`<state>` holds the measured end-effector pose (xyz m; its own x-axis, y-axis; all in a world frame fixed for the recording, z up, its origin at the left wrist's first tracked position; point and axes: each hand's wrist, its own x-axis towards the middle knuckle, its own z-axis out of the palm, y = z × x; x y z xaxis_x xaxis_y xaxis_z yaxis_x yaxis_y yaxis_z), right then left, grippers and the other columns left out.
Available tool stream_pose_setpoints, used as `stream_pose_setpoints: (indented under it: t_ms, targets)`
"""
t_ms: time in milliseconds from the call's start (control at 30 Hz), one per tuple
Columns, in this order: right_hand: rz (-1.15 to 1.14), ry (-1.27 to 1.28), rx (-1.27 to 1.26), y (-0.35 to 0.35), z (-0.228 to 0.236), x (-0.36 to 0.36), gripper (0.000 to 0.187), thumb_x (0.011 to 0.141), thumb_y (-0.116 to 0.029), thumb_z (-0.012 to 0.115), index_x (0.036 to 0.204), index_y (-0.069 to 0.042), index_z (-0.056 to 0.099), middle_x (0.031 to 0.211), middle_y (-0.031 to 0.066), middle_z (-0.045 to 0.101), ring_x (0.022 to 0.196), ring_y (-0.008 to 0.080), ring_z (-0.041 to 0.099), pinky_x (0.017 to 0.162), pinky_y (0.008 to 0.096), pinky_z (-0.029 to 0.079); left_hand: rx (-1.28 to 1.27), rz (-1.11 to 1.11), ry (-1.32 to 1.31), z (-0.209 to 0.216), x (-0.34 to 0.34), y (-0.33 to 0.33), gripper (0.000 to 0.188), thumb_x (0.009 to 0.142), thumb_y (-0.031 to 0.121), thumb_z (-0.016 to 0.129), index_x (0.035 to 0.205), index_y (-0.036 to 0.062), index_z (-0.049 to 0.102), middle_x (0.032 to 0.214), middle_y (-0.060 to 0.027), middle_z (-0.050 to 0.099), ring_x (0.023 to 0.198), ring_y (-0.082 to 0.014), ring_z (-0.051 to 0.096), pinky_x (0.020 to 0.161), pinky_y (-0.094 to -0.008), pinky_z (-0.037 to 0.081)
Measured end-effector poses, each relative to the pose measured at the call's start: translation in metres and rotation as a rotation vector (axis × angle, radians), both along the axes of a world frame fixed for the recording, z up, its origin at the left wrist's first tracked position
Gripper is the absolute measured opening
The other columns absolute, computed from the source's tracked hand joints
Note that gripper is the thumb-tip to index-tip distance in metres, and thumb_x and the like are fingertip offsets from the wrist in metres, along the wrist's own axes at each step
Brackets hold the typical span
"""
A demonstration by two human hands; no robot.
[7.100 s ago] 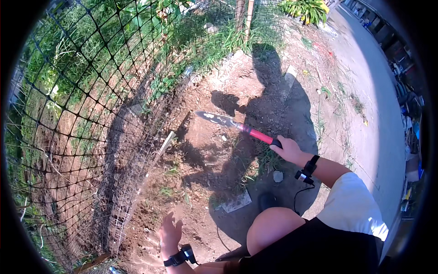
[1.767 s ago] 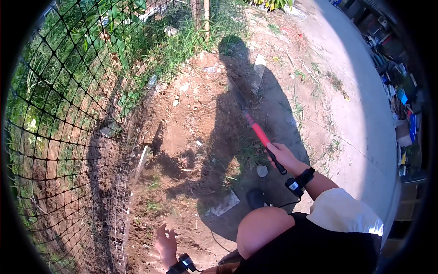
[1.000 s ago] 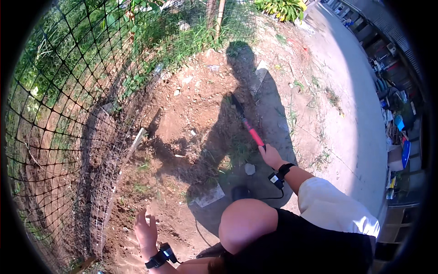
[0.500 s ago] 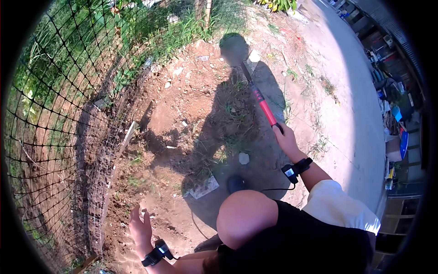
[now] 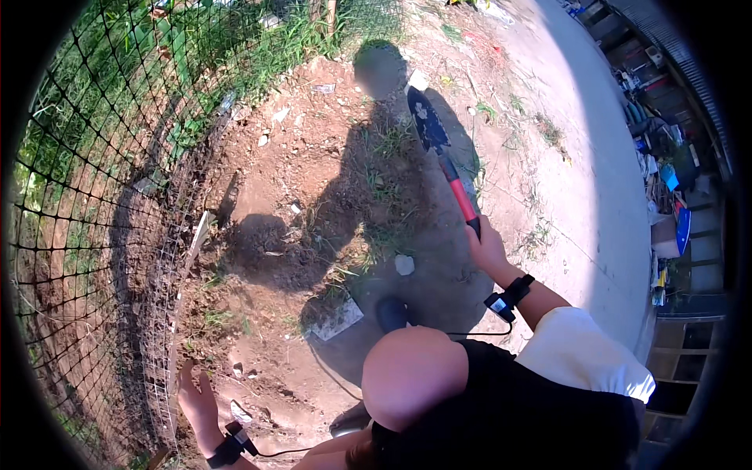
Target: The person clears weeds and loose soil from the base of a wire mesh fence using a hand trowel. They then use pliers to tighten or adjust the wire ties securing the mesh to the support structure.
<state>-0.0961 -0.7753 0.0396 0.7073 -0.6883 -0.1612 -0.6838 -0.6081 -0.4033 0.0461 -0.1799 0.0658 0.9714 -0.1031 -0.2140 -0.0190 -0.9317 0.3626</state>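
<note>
My right hand (image 5: 489,249) is closed round the black grip of a hand trowel (image 5: 462,198). The trowel has a red handle and a dark, pointed blade with pale soil stuck on it. Its blade tilts up and away, close to the shadow of a head on the ground. At the lower left my left hand (image 5: 197,399) is empty, fingers apart, above loose brown soil beside the black mesh fence (image 5: 78,251). Whether its fingertips touch the soil or the mesh, I cannot tell.
Turned brown soil (image 5: 266,188) with tufts of grass spreads ahead. A pale flat slab (image 5: 337,317) and a light stone (image 5: 404,265) lie near my dark shoe (image 5: 392,313). A wooden strip (image 5: 200,235) runs along the fence. Piled goods (image 5: 670,176) line the right.
My left hand has moved left, toward the fence. The trowel has turned in my right hand, so its blade now shows its broad face instead of its edge.
</note>
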Motion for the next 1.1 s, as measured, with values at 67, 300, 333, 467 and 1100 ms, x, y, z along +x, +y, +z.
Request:
stream_pose_setpoints:
  t_ms: [67, 300, 333, 467, 1100]
  targets:
    - [0.016, 0.043, -0.049, -0.001, -0.037, -0.023, 0.030, 0.089, -0.024, 0.053, 0.109, -0.005, 0.042, 0.079, 0.0250, 0.060, 0.078, 0.0440, 0.059, 0.063, 0.0525, 0.043, 0.058, -0.029, -0.023, -0.001, 0.015, 0.011, 0.034, 0.085, 0.011, 0.057, 0.117, 0.0005, 0.054, 0.116, -0.0186, 0.057, 0.106, -0.0331, 0.057, 0.091, -0.0387, 0.047]
    - [0.166, 0.193, -0.041, 0.028, -0.028, -0.034, 0.031, 0.090, -0.028, 0.053, 0.107, -0.005, 0.042, 0.077, 0.0246, 0.059, 0.074, 0.0447, 0.059, 0.062, 0.0523, 0.044, 0.259, -0.023, 0.088, 0.007, -0.016, 0.098, 0.026, 0.081, 0.005, 0.056, 0.107, 0.0005, 0.059, 0.100, -0.0152, 0.060, 0.079, -0.0295, 0.061, 0.067, -0.0358, 0.052]
    - [0.061, 0.110, -0.016, 0.026, -0.027, -0.018, 0.030, 0.090, -0.029, 0.052, 0.105, -0.004, 0.042, 0.077, 0.0248, 0.059, 0.075, 0.0449, 0.059, 0.062, 0.0516, 0.044, 0.298, -0.035, 0.103, 0.004, -0.034, 0.127, 0.026, 0.083, 0.010, 0.055, 0.108, 0.0029, 0.060, 0.102, -0.0160, 0.060, 0.084, -0.0285, 0.061, 0.072, -0.0361, 0.050]
    - [-0.068, 0.086, -0.016, 0.006, -0.089, -0.015, 0.029, 0.091, -0.030, 0.050, 0.098, -0.003, 0.043, 0.073, 0.0235, 0.058, 0.069, 0.0430, 0.058, 0.059, 0.0478, 0.043, 0.424, -0.159, 0.426, -0.009, -0.106, 0.155, 0.026, 0.090, 0.021, 0.050, 0.110, 0.0079, 0.062, 0.105, -0.0175, 0.064, 0.096, -0.0259, 0.061, 0.086, -0.0380, 0.046]
    - [0.078, 0.491, 0.203, 0.028, -0.060, -0.139, 0.030, 0.086, -0.021, 0.057, 0.102, -0.003, 0.039, 0.071, 0.0226, 0.059, 0.067, 0.0415, 0.059, 0.056, 0.0490, 0.044, -0.237, 0.490, 0.764, 0.100, -0.248, 0.000, 0.033, 0.086, 0.019, 0.054, 0.114, 0.0024, 0.054, 0.106, -0.0163, 0.057, 0.093, -0.0286, 0.054, 0.079, -0.0382, 0.042]
